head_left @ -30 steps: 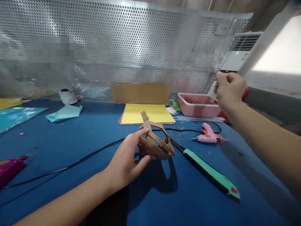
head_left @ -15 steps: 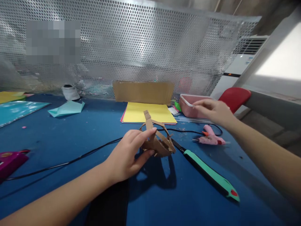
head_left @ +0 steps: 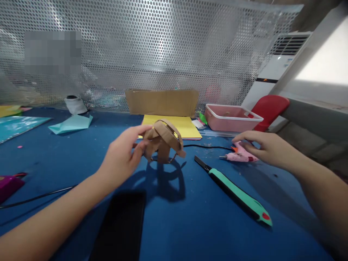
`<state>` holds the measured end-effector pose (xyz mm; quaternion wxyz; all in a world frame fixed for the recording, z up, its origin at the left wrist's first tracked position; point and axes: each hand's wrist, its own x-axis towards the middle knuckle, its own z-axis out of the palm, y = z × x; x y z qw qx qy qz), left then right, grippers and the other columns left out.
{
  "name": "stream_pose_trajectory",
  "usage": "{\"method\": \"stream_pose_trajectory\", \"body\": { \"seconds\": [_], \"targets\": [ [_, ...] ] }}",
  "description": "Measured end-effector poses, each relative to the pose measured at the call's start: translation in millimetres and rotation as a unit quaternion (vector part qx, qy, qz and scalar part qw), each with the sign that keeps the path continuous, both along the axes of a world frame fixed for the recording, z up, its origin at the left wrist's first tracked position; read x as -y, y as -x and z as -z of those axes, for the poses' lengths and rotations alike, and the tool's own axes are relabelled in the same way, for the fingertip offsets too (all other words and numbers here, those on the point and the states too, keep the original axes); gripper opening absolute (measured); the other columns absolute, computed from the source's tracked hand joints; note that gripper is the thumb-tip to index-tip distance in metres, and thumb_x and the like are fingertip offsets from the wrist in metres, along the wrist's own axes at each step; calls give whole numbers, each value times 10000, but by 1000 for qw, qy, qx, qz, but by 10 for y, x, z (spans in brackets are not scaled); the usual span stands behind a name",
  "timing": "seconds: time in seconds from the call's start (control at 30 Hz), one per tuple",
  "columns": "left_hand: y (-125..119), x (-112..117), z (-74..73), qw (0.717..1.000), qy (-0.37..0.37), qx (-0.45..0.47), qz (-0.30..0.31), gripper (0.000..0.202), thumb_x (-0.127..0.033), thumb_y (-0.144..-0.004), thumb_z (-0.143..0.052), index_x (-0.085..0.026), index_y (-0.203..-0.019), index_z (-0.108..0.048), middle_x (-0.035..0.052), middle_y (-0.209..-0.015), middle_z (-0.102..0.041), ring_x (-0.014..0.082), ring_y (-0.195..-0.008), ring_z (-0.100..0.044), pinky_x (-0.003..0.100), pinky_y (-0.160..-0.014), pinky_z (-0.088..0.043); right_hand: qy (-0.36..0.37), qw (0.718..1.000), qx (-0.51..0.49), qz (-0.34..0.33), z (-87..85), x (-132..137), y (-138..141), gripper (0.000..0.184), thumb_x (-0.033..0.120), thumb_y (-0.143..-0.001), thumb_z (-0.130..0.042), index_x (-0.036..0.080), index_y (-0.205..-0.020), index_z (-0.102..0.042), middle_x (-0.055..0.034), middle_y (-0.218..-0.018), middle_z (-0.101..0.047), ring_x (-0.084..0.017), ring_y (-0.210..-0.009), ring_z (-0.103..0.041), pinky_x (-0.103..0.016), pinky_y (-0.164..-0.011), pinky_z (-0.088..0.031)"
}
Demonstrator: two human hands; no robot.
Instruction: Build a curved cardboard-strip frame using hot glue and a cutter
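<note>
My left hand [head_left: 122,152] pinches a small framework of bent brown cardboard strips [head_left: 163,139], raised above the blue table so that its shadow falls below. The strips form loops, and the whole piece is tilted. On the right, my right hand [head_left: 263,146] reaches over a pink hot glue gun [head_left: 240,155], its curved fingers apart around the handle; whether they touch it is hard to see. The glue gun lies on its side with the nozzle pointing left. Between the hands lies a green and black utility knife [head_left: 239,194], blade toward the back.
A black cable [head_left: 206,146] runs behind the cardboard piece toward the glue gun. Yellow paper [head_left: 182,127], a cardboard panel [head_left: 163,102] and a pink basket [head_left: 231,123] are at the back. A dark flat slab [head_left: 121,224] lies in front; a purple object [head_left: 11,185] sits left.
My right hand has come down from beside the basket to the glue gun. My left hand has shifted left and turned the cardboard framework, so its upright strip now points down.
</note>
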<state>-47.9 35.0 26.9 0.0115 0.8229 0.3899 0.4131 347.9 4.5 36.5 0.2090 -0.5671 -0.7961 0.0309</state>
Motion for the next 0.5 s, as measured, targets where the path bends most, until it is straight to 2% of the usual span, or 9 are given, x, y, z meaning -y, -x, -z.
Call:
{"method": "stream_pose_trajectory", "body": {
  "seconds": [0.03, 0.13, 0.27, 0.33, 0.4, 0.5],
  "targets": [
    [29, -27, -36, 1000, -2, 14, -16, 292, -233, -928, -468, -210, -1209, -545, 70, -1164, -646, 210, -1025, -630, 310, -766, -578, 14, 1000, -2, 0, 56, -75, -161, 224, 202, -842, -516, 237, -929, -720, -124, -980, -733, -262, -842, -683, -384, -727, -529],
    [104, -124, -77, 997, 14, 64, -37, 268, -262, -918, -504, -207, -1171, -572, 72, -1136, -648, 212, -1007, -631, 271, -680, -587, 56, 998, -2, -28, 256, -250, -499, 365, 63, -751, -485, 241, -904, -766, -136, -1149, -692, -280, -1059, -648, -390, -845, -521],
    [158, -273, -2, 987, 60, 144, -43, 304, -282, -876, -565, -197, -1168, -558, 84, -1074, -639, 236, -1003, -626, 307, -683, -600, 92, 994, 7, -55, 367, -355, -639, 443, 22, -744, -482, 264, -969, -776, -133, -1237, -649, -273, -1182, -585, -400, -921, -486],
    [166, -323, 35, 974, 101, 200, -37, 335, -263, -866, -572, -189, -1189, -524, 81, -1047, -623, 226, -961, -636, 309, -659, -607, 103, 992, 9, -73, 338, -374, -631, 404, 44, -768, -502, 273, -957, -775, -125, -1198, -670, -253, -1144, -609, -374, -910, -488],
    [164, -341, 45, 957, 146, 249, -35, 324, -225, -869, -564, -186, -1184, -502, 71, -1038, -606, 202, -923, -640, 275, -617, -605, 102, 991, 8, -92, 299, -375, -601, 329, 86, -778, -539, 277, -906, -774, -112, -1083, -713, -233, -1019, -662, -350, -863, -503],
    [157, -324, 17, 944, 170, 280, -47, 276, -188, -881, -560, -186, -1148, -488, 51, -1025, -588, 166, -890, -630, 233, -599, -594, 47, 995, -6, -82, 285, -334, -555, 210, 132, -726, -619, 279, -776, -760, -87, -845, -736, -231, -785, -680, -360, -749, -513]
  ]
}}
